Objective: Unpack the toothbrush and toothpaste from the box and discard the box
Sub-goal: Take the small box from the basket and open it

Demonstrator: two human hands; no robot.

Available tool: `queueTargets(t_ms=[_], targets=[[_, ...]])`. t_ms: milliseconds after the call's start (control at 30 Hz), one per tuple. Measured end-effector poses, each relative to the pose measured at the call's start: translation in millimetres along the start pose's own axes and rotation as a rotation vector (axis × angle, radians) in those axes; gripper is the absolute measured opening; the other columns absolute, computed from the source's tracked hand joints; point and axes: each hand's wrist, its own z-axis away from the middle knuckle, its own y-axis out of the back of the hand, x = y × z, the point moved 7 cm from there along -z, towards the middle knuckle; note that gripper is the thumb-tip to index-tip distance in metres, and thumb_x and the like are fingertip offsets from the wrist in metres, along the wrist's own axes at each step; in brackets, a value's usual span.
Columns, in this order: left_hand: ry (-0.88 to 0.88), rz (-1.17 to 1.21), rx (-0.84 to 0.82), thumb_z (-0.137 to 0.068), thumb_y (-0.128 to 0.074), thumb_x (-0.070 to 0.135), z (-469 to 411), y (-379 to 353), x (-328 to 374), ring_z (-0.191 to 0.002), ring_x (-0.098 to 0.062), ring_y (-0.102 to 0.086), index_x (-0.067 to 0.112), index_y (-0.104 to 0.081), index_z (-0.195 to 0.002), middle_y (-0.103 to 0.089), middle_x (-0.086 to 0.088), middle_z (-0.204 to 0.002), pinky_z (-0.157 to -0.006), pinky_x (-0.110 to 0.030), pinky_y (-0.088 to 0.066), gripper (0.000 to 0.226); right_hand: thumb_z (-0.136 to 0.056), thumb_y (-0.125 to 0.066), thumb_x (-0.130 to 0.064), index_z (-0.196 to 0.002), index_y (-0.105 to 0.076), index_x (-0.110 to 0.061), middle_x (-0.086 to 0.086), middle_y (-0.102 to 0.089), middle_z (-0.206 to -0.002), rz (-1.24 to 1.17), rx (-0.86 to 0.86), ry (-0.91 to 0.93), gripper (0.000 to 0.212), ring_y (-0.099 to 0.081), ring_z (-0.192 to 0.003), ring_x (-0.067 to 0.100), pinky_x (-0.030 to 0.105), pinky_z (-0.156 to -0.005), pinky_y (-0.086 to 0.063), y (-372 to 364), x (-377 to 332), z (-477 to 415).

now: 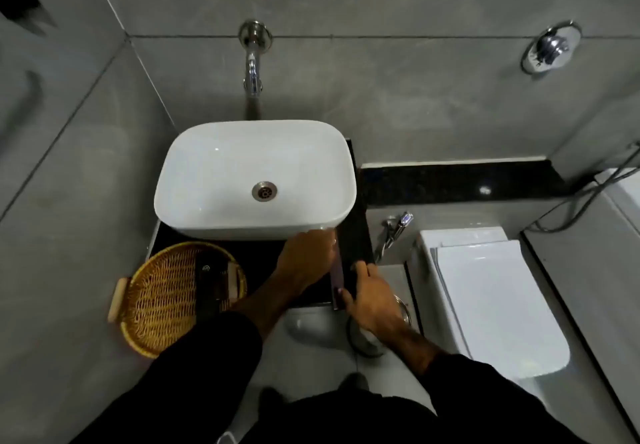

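A long, narrow, dark box (350, 242) with a pale purple side (336, 281) is held over the right end of the black counter (263, 263), in front of the white basin (254, 180). My left hand (306, 258) grips its far part from the left. My right hand (372, 300) holds its near end, thumb on the purple side. No toothbrush or toothpaste shows; the inside of the box is hidden.
A wicker basket (162, 301) with dark packets (211, 284) sits at the counter's left end. Below my right hand stands a steel bin (369, 341) on the floor. A white toilet (491, 298) is to the right, a wall tap (252, 62) above the basin.
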Motion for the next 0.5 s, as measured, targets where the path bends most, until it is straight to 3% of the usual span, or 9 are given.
queueTargets(t_ms=[100, 200, 400, 500], targets=[[0.078, -0.092, -0.242, -0.097, -0.04, 0.029, 8.4, -40.6, 1.6, -0.102, -0.035, -0.067, 0.016, -0.06, -0.111, -0.069, -0.013, -0.113, -0.083, -0.042, -0.052, 0.028, -0.094, -0.066, -0.038, -0.134, -0.046, -0.012, 0.015, -0.055, -0.134, 0.01, -0.096, -0.079, 0.053, -0.065, -0.117, 0.038, 0.049, -0.095, -0.055, -23.1, 6.4, 4.5], [0.149, -0.035, -0.411, -0.095, -0.045, 0.028, 27.3, -68.6, 3.4, -0.108, -0.032, -0.065, 0.018, -0.058, -0.117, -0.066, -0.011, -0.121, -0.088, -0.041, -0.051, 0.027, -0.092, -0.068, -0.035, -0.133, -0.044, -0.011, 0.015, -0.055, -0.135, -0.016, -0.129, -0.121, 0.053, -0.066, -0.117, 0.039, 0.049, -0.093, -0.057, -38.4, 5.7, 0.9], [0.285, 0.212, -0.482, -0.095, -0.042, 0.03, 54.6, -93.3, 7.7, -0.117, -0.033, -0.06, 0.019, -0.05, -0.129, -0.06, -0.01, -0.132, -0.1, -0.046, -0.049, 0.037, -0.09, -0.069, -0.018, -0.12, -0.045, -0.011, 0.015, -0.057, -0.125, -0.149, -0.064, -0.188, 0.039, -0.069, -0.107, 0.042, 0.046, -0.082, -0.055, -54.0, 8.7, -13.2], [0.364, 0.344, -0.441, -0.098, -0.038, 0.035, 57.3, -92.6, 2.1, -0.127, -0.031, -0.056, 0.024, -0.038, -0.145, -0.056, -0.008, -0.14, -0.106, -0.047, -0.044, 0.048, -0.09, -0.07, -0.028, -0.101, -0.042, -0.02, 0.011, -0.064, -0.108, -0.289, -0.006, -0.204, 0.031, -0.071, -0.091, 0.035, 0.033, -0.065, -0.048, -54.4, 16.6, -6.5]])
